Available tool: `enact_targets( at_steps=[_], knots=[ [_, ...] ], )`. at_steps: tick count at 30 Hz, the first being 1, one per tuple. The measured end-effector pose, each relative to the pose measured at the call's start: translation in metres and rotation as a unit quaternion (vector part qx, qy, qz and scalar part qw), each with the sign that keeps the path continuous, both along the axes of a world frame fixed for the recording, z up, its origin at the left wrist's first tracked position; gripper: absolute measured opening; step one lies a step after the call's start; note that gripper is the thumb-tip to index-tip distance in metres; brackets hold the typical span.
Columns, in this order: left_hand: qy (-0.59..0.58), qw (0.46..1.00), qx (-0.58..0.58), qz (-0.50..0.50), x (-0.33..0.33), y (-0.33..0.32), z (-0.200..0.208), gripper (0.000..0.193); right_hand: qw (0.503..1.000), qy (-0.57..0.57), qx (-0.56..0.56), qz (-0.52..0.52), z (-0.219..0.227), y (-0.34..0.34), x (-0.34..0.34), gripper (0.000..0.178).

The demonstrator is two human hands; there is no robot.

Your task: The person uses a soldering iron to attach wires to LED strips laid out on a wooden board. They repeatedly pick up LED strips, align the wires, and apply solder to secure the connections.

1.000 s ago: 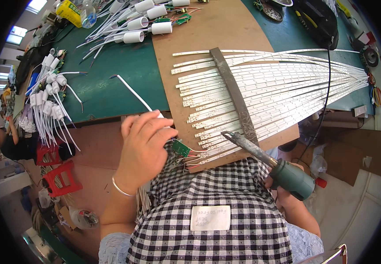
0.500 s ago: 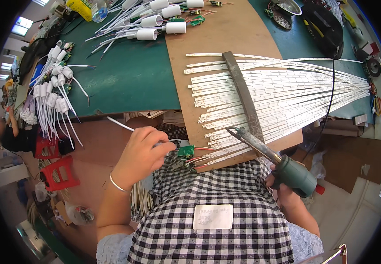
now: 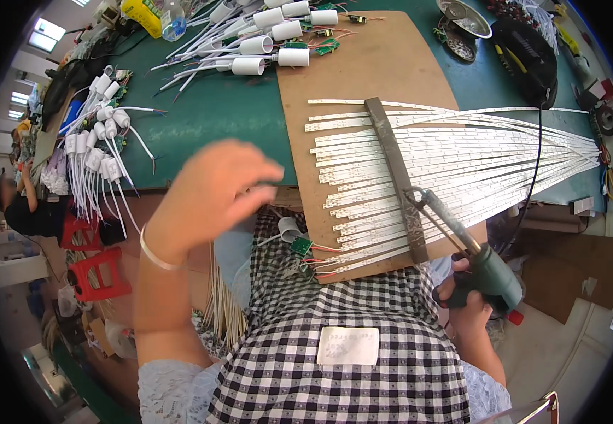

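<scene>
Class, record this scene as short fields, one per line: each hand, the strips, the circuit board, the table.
Left hand: raised, blurred, nothing visible in it
Right hand: gripping green-bodied soldering tool
White strips: fanned, dark bar across them
Green circuit board: wires running towards nearest strips
Green table: white cylindrical parts in two groups

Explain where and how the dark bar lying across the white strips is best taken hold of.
Probably pinch the dark bar by its long edges, slightly above its middle, coming from above with the left hand. It is long and narrow and lies across the white strips; the right hand holds the green tool, whose tip overlaps the bar's lower half in this view.
</scene>
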State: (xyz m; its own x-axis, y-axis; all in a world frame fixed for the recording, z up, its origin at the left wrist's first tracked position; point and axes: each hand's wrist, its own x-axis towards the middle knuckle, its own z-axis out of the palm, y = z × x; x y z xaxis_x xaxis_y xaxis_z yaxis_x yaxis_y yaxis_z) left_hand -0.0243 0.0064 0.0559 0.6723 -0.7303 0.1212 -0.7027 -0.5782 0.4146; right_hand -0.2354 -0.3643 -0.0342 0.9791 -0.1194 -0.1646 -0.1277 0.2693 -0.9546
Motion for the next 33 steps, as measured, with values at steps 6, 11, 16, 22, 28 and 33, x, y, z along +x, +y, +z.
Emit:
enact_targets(
  at_steps=[6,11,16,22,28,33],
  knots=[
    [-0.285,0.951,0.018,0.121,0.128,-0.046,-0.052,0.034,0.996,-0.074,0.001,-0.048,0.01,0.01,0.012,0.07],
    [-0.305,0.947,0.066,0.077,0.14,-0.036,-0.059,0.036,0.997,-0.057,0.003,-0.054,-0.005,0.002,0.002,0.069],
    [-0.271,0.957,0.075,0.075,0.08,0.002,-0.038,0.042,0.998,-0.042,0.019,-0.048,-0.012,0.001,0.004,0.068],
    [-0.166,0.978,0.045,0.12,0.045,0.008,-0.038,0.042,0.999,-0.041,0.007,-0.035,-0.011,0.002,0.013,0.068],
    [-0.122,0.974,-0.094,0.168,0.077,-0.058,-0.05,0.029,0.997,-0.025,-0.025,-0.065,0.005,0.018,0.018,0.071],
    [-0.03,0.976,-0.05,0.21,0.096,-0.066,-0.059,0.021,0.997,-0.015,-0.032,-0.071,0.01,0.021,0.014,0.072]
  ],
)
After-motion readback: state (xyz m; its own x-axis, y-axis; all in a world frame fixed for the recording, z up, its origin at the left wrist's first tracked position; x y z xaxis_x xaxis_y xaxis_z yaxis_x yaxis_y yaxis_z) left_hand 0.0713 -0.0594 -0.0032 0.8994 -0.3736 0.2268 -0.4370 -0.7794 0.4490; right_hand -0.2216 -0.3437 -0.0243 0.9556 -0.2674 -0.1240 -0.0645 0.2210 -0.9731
